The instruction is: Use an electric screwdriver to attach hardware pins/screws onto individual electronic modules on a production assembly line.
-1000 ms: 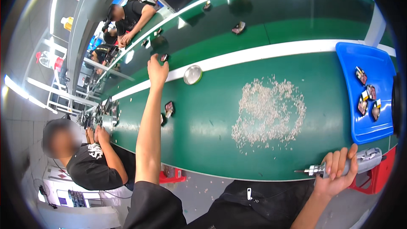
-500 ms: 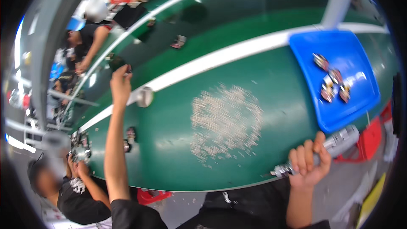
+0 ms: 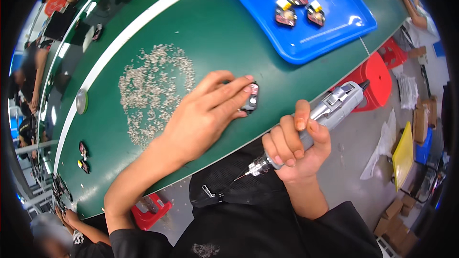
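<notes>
My left hand (image 3: 203,117) is closed on a small black-and-pink electronic part (image 3: 253,98), which it holds at the green tabletop. The fingers cover the part's left side. My right hand (image 3: 301,143) grips a grey electric screwdriver (image 3: 337,102) in front of the table edge. Its thin bit (image 3: 240,177) points down and left, over a black bag in my lap, and touches nothing I can see. Beside my left forearm lies a wide scatter of small pale screws (image 3: 148,91) on the table.
A blue tray (image 3: 306,52) with several similar parts lies at the far right. A small round container (image 3: 81,101) stands by the white strip. Two more parts (image 3: 83,157) lie at the left. A red stool (image 3: 375,79) stands beyond the screwdriver; co-workers sit left.
My left hand has come back from the far left and now holds the part near the table's front edge. The view has swung right; the screwdriver stays in my right hand.
</notes>
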Demonstrator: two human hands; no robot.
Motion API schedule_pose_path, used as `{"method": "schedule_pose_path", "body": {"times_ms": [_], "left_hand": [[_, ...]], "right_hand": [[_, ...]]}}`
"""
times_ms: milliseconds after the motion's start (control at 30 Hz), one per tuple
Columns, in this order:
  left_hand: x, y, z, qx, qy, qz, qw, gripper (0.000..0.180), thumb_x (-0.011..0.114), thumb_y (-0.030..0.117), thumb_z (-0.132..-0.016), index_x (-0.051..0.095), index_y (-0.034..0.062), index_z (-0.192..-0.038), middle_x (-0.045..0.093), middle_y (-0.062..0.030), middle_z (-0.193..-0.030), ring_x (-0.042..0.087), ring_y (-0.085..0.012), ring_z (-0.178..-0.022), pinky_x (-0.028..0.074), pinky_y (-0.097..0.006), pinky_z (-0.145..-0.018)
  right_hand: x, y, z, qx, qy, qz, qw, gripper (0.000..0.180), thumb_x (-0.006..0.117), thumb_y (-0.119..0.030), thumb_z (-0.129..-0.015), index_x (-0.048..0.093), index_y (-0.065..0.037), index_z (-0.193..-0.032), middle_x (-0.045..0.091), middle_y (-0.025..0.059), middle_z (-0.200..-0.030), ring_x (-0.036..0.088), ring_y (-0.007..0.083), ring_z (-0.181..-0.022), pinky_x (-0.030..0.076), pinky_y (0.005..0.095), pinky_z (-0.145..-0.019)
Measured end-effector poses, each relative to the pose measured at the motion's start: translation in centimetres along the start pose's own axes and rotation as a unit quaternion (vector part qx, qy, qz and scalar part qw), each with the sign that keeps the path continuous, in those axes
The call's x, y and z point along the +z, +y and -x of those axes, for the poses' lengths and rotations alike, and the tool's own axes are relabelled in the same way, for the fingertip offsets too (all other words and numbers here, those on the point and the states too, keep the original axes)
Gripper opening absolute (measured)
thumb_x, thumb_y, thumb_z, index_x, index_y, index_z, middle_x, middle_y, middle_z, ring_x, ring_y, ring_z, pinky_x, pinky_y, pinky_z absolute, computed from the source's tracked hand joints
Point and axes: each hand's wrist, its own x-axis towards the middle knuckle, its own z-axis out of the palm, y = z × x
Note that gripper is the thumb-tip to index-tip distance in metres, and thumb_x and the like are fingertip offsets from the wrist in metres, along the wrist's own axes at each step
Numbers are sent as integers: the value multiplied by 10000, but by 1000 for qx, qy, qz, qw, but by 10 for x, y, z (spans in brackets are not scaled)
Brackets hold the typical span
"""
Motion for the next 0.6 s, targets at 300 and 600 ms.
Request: {"method": "schedule_pose_path", "body": {"times_ms": [300, 600], "left_hand": [[-4, 9, -16, -9, -40, 19, 999, 321, 703, -30, -695, 633, -32, -1008, 652, -115, -1053, 597, -267, -833, 511, -343, -705], [3, 22, -13, 3, -40, -69, 997, 305, 609, -14, -648, 572, -85, -942, 583, -152, -983, 567, -275, -837, 528, -342, -635]], "right_hand": [[-5, 3, 11, 24, 33, -47, 998, 162, 406, -225, -934, 480, -85, -900, 404, -2, -513, 402, 117, -413, 407, 292, -501], [7, 13, 11, 42, 114, -6, 993, 123, 446, -139, -911, 494, -26, -899, 396, 22, -496, 403, 133, -408, 378, 300, -467]]}}
